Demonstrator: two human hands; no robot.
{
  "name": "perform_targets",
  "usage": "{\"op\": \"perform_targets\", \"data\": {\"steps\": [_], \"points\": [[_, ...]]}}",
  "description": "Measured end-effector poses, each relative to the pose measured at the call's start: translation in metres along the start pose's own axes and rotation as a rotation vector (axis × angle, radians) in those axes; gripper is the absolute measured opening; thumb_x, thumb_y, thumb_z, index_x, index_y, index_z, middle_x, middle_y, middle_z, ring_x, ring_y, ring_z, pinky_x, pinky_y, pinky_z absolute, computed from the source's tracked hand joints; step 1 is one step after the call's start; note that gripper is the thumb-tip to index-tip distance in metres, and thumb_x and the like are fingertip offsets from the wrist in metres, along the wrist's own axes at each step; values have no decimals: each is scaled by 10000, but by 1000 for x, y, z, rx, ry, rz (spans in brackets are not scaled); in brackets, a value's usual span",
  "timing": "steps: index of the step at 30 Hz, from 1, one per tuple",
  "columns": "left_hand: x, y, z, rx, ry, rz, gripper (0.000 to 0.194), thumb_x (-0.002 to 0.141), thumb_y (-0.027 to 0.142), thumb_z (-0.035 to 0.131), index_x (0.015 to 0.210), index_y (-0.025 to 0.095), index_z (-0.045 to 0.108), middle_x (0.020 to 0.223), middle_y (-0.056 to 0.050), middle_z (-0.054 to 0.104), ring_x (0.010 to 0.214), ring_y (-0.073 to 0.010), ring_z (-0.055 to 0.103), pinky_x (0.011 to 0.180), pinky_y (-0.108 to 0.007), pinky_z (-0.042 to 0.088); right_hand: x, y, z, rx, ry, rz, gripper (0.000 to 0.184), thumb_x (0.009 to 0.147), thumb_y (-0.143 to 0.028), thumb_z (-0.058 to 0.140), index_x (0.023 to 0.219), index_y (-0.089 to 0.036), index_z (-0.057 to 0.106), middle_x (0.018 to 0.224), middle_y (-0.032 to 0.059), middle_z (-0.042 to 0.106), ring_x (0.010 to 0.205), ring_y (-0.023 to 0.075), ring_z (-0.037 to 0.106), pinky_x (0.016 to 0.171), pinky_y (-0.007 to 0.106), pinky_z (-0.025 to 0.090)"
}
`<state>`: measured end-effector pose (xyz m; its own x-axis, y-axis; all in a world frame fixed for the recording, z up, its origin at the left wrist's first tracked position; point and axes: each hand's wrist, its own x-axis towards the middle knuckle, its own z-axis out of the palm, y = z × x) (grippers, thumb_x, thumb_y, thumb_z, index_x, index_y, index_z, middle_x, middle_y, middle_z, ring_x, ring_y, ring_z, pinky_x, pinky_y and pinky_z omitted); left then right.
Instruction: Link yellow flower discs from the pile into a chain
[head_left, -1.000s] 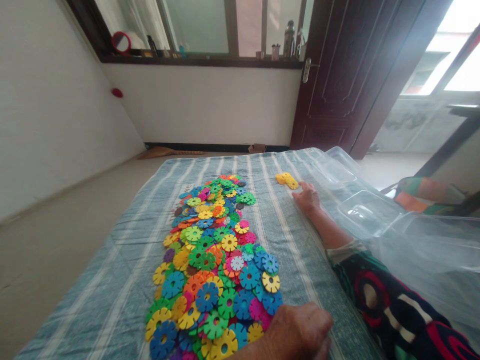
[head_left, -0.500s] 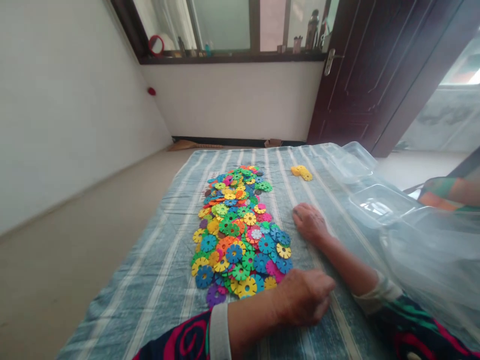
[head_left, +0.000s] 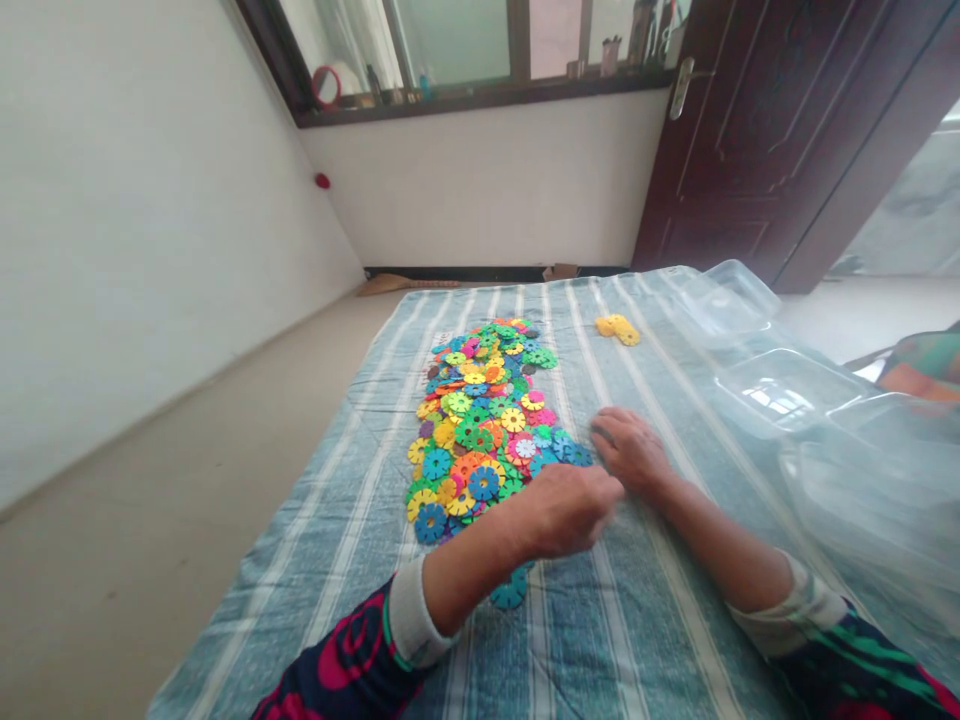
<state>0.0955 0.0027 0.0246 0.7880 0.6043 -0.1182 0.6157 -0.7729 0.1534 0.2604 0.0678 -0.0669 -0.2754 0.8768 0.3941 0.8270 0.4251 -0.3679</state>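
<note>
A long pile of colourful plastic snowflake discs [head_left: 480, 420] lies on a blue-striped cloth [head_left: 600, 640]. My left hand [head_left: 562, 510] hovers over the pile's near right corner, back up, fingers curled and their tips smeared by motion. My right hand [head_left: 634, 450] rests palm down on the cloth at the pile's right edge. Its fingers are bent down beside the blue discs, and what they pinch is hidden. A small heap of yellow discs [head_left: 617, 328] lies apart, farther back on the right. One blue disc [head_left: 510, 592] sits alone under my left forearm.
Several clear plastic containers [head_left: 780, 385] stand along the cloth's right side. A dark wooden door [head_left: 757, 140] is at the back right and a window sill with small items [head_left: 480, 95] at the back. Bare floor [head_left: 150, 500] lies to the left.
My right hand has drawn back from the yellow heap to the pile's right edge. My left hand has moved forward and left onto the pile's near corner. The view has shifted back.
</note>
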Motion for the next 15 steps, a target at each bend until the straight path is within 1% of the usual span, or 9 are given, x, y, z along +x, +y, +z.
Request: {"op": "perform_targets", "data": {"steps": [3,6,9,15], "points": [[-5,-21,-17,50,2,-184,141,901,172,457,934,174,594,905,-61,660,807,-183,632,674,-271,485,2,-1,-2,-3,-9,0,183,874,-214,505,923,-195,680,1055,84,656,991,218,555,905,339,401],[-8,-33,-25,88,-11,-287,167,892,141,449,913,171,612,902,-71,664,841,-201,643,692,-283,488,3,-2,-4,-7,-7,1,175,876,-218,504,907,-203,675,1046,78,653,988,211,552,906,334,399],[-6,-35,-22,87,-35,-285,166,889,155,464,902,169,630,917,-80,662,870,-218,646,711,-298,498,3,-4,-4,-7,-3,1,170,878,-219,505,903,-207,673,1041,77,651,996,210,550,911,333,396],[0,-30,1,63,-5,-232,157,866,211,522,944,186,655,929,-79,634,828,-218,635,694,-315,513,2,-6,-5,-22,-10,10,159,873,-208,509,889,-208,667,1046,75,650,990,209,554,906,328,395]]}}
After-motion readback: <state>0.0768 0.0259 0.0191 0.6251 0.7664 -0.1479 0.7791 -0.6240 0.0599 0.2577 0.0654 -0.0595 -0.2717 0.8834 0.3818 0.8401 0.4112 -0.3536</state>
